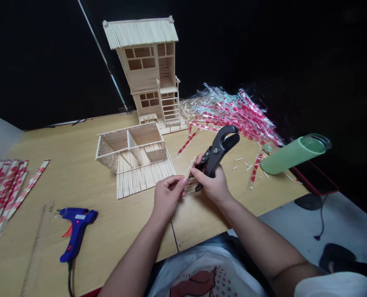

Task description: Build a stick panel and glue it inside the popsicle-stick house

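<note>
My left hand (168, 195) pinches the lower end of some thin wooden sticks (189, 168), held upright at a slant. My right hand (212, 183) is closed around a black pair of cutters (216, 150), their curved jaws pointing up and away; its thumb and fingertip also touch the sticks. More sticks lie on the table below the hands, partly hidden. Just beyond my left hand stands a small open-topped stick-built frame with two rooms (130, 144), joined to a slatted stick floor (143, 179).
A two-storey stick house (146, 78) stands at the back. Beside it are heaped torn chopstick wrappers (233, 111). A green tumbler (290, 154) and a phone (316, 179) are at right. A blue glue gun (76, 231), a clear ruler (36, 243) and wrapped chopsticks (7, 185) lie left.
</note>
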Tool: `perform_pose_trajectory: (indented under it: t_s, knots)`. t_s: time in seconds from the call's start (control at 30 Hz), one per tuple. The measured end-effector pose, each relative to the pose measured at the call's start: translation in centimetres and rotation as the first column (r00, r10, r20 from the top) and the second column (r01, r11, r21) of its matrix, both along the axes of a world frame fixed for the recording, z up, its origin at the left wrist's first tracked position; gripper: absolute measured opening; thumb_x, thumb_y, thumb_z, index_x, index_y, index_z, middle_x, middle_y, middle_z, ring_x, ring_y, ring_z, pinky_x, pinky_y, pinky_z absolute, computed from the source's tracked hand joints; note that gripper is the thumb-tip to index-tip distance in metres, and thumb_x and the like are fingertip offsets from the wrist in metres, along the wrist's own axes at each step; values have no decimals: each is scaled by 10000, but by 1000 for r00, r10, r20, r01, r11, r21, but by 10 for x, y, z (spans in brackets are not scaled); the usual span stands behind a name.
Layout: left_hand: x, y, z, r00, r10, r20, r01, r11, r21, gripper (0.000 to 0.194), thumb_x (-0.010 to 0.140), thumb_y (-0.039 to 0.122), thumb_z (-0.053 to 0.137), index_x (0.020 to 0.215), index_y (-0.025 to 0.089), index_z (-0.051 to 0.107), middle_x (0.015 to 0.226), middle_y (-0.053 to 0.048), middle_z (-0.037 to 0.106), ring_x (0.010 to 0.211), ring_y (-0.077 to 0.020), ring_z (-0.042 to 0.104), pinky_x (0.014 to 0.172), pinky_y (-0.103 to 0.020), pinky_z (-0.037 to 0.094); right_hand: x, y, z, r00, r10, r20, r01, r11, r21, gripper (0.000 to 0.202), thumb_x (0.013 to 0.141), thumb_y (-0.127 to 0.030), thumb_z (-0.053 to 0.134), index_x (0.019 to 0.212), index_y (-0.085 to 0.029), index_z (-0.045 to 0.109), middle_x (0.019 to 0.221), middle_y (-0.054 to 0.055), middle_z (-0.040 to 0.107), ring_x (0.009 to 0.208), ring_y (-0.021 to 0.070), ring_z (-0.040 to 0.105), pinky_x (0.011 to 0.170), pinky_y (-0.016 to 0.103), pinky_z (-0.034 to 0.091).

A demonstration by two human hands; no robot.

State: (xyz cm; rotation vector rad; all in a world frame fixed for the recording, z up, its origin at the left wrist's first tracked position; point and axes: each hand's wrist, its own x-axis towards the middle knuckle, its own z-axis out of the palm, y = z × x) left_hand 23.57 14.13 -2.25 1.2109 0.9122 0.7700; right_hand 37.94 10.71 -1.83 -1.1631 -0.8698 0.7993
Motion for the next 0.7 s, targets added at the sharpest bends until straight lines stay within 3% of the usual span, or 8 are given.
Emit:
perform_pose_trajectory:
  t_s: [0.1, 0.23, 0.37, 0.47, 0.7]
  knots:
    - [0, 1, 1, 1000, -10, 7, 10, 1000, 15, 351, 741, 487, 772, 778, 139, 744, 556, 3, 615, 463, -82, 487, 461, -206, 380, 3, 1, 1, 995, 76, -67, -77, 997, -6, 268, 755, -297, 773, 882, -240, 545, 880, -9, 671, 819, 165, 642, 785, 305, 514]
    - [-2, 2, -2, 999, -34, 1, 34, 997, 75, 329, 765, 462, 762, 820, 138, 758, 667, -32, 684, 478, -84, 516, 476, -215, 414, 8, 5, 5, 973, 124, -193, -135, 990, -43, 333, 700, -298, 832, 874, -228, 557, 794, -31, 668, 662, 134, 626, 682, 279, 516]
    - [-6, 4, -5, 996, -77, -34, 83, 959, 271, 234, 812, 390, 741, 872, 168, 783, 872, -80, 740, 580, -116, 601, 545, -240, 477, 10, 8, 11, 954, 82, -288, -112, 990, -90, 399, 613, -303, 884, 851, -218, 575, 701, -55, 642, 604, 123, 619, 636, 259, 514]
    - [-7, 4, -6, 996, -79, -51, 92, 924, 370, 179, 849, 343, 712, 894, 191, 794, 870, -74, 742, 601, -121, 612, 561, -240, 484, 9, 8, 16, 928, 95, -360, -146, 982, -118, 440, 561, -294, 907, 838, -213, 575, 670, -58, 643, 574, 121, 615, 596, 253, 515]
    - [-7, 5, -5, 997, -69, -38, 78, 922, 379, 152, 837, 324, 729, 870, 197, 806, 828, -72, 749, 591, -128, 615, 552, -240, 486, 5, 4, 16, 914, 114, -390, -176, 976, -126, 450, 546, -302, 917, 810, -212, 563, 685, -54, 638, 570, 118, 611, 563, 249, 517]
